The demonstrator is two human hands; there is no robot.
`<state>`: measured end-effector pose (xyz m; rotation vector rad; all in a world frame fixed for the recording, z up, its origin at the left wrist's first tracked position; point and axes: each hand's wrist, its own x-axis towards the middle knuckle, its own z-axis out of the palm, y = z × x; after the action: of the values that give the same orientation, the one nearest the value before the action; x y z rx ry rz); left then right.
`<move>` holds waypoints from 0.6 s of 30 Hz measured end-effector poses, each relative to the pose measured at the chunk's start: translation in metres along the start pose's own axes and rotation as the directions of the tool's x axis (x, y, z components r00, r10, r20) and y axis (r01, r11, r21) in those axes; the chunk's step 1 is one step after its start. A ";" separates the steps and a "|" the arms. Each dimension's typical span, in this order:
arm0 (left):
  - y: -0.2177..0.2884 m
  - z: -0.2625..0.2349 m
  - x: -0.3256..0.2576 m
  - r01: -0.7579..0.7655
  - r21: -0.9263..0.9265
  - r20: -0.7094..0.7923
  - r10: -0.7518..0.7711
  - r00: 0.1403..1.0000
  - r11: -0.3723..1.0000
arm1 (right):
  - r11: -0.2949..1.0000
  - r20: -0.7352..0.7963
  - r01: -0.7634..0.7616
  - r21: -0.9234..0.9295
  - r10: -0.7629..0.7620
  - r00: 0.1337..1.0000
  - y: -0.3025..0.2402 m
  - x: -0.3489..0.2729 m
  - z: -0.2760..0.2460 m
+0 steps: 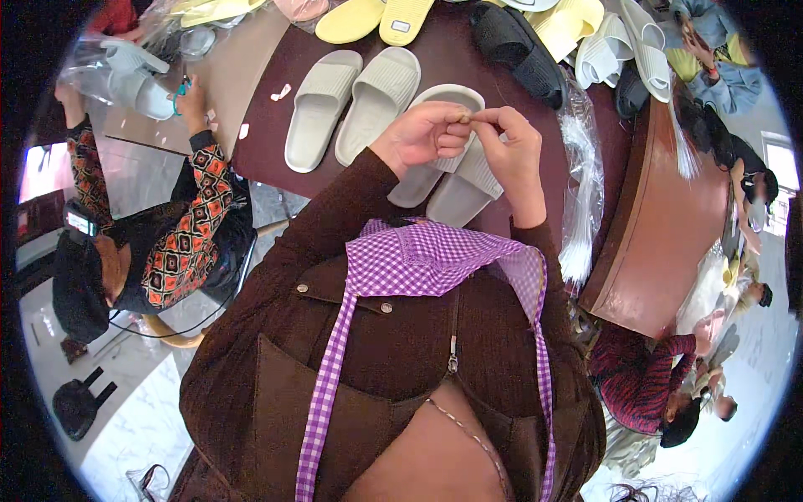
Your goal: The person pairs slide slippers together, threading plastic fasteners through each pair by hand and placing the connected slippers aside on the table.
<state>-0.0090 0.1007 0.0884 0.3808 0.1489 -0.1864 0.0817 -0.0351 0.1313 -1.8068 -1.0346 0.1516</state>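
My left hand [428,134] and my right hand [510,151] meet above the dark red table [268,125], fingertips pinched together on a tiny pale object [462,118] too small to identify. Directly beneath my hands lies a pair of grey slide slippers [447,188], partly hidden by them. A second pair of grey-green slippers [351,105] lies side by side just to the left. My brown sleeves and a purple checked apron fill the lower middle.
Yellow slippers [376,18], black slippers [519,46] and white slippers [619,46] lie at the table's far side. Clear plastic bags [581,192] hang at the right edge. A person in a patterned top [180,243] works on the left; other people sit at the right.
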 end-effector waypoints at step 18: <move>-0.006 0.002 0.000 -0.015 0.049 -0.053 0.018 0.998 0.999 | 0.999 -0.003 0.000 -0.047 0.000 1.000 0.005 -0.008 -0.001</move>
<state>-0.0096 0.0943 0.0880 0.4357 0.1940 -0.1637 0.0801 -0.0417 0.1251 -1.8486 -1.0436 0.1261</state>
